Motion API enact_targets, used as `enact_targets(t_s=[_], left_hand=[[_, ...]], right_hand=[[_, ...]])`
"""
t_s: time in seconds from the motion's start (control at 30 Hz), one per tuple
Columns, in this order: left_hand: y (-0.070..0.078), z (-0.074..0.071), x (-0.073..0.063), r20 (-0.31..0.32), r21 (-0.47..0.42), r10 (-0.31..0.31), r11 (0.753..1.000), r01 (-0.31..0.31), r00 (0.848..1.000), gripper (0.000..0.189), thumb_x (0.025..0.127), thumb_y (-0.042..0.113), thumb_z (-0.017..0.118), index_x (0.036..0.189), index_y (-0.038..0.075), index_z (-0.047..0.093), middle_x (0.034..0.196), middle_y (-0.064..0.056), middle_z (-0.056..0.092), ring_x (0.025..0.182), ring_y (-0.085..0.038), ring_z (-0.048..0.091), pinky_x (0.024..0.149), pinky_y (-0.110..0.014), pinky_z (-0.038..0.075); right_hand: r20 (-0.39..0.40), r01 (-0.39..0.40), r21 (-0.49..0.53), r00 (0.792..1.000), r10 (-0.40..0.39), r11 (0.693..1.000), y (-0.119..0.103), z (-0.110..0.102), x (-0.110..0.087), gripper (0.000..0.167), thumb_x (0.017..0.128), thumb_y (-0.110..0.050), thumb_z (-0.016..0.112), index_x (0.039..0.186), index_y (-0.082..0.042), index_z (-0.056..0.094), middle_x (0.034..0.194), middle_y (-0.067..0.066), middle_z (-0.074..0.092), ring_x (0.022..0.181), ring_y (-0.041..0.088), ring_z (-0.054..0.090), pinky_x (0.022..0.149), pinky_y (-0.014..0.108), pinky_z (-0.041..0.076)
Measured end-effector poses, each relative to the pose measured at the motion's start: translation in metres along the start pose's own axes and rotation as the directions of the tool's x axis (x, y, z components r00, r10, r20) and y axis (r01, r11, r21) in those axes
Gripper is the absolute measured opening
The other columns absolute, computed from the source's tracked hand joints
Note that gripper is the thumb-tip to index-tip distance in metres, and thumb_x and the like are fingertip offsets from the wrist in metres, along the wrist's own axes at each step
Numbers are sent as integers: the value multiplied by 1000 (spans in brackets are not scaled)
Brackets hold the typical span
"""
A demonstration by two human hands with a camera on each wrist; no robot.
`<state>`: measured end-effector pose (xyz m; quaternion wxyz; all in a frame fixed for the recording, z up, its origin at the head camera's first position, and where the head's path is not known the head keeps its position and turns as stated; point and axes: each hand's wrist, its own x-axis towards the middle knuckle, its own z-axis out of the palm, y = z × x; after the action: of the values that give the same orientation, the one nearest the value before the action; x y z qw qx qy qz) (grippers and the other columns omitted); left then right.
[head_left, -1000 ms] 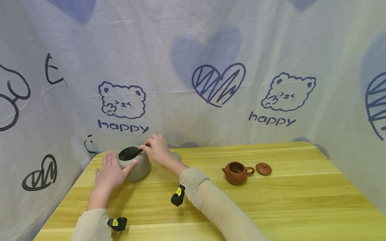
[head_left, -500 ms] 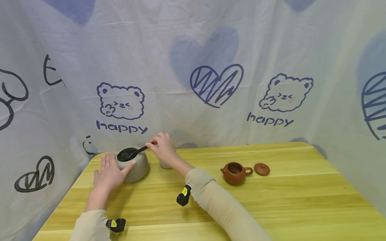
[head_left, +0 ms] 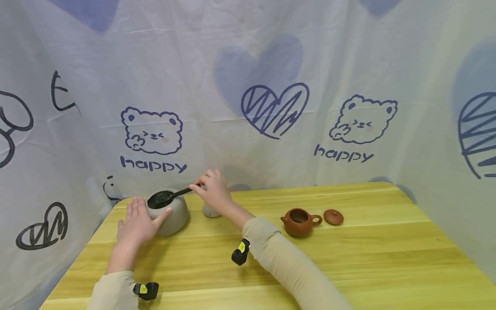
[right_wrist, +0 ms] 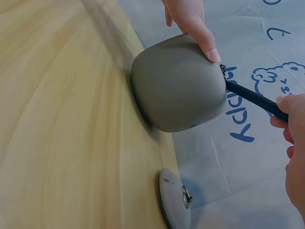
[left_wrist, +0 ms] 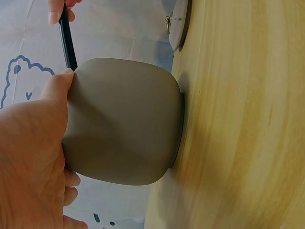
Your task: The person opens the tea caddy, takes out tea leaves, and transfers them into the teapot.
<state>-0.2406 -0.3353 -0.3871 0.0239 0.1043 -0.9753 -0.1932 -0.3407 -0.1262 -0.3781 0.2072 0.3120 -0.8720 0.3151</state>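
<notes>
Fingers of the right hand pinch the black scoop slanting into the grey jar at eight o'clock, where prying too hard could rock the jar if the left hand, spread along its nine-o'clock side, slips, the teapot well apart at the jar's three o'clock.

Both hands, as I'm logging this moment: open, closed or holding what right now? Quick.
Left hand: open, resting against the gray jar.
Right hand: closed, holding the black utensil by its handle.
</notes>
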Motion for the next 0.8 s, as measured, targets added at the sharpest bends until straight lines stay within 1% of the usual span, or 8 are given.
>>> enact_targets(t_s=[0.13,0.27,0.57,0.8], left_hand=[[-1,0,0,3,-3,0,1000,0,1000,117,88,79,30,150,-12,-8,154,-35,-17,145,-53,-10,110,-76,0],[-1,0,0,1,-6,4,1000,-4,1000,116,89,79,30,150,-12,-8,154,-36,-17,145,-53,-11,109,-76,0],[0,0,0,4,-11,6,1000,-6,1000,117,88,79,31,150,-12,-8,154,-36,-17,145,-53,-11,109,-77,0],[-1,0,0,11,-18,4,1000,-4,1000,117,88,79,31,150,-12,-9,154,-35,-19,144,-53,-13,109,-77,1]], right_hand=[[-32,56,-53,998,-58,997,3,0,0,26,93,-41,63,88,-18,74,85,-4,56,84,11,46,78,23,38],[-54,79,-38,995,-81,996,3,-1,-1,25,93,-39,64,87,-16,74,86,-3,58,84,12,48,78,24,40],[-84,78,13,994,-77,997,0,-2,-2,25,93,-37,63,89,-15,74,86,-2,59,83,12,48,79,23,40],[-113,72,58,991,-65,996,-3,-15,-4,25,93,-35,64,87,-12,74,88,0,61,85,14,51,78,24,42]])
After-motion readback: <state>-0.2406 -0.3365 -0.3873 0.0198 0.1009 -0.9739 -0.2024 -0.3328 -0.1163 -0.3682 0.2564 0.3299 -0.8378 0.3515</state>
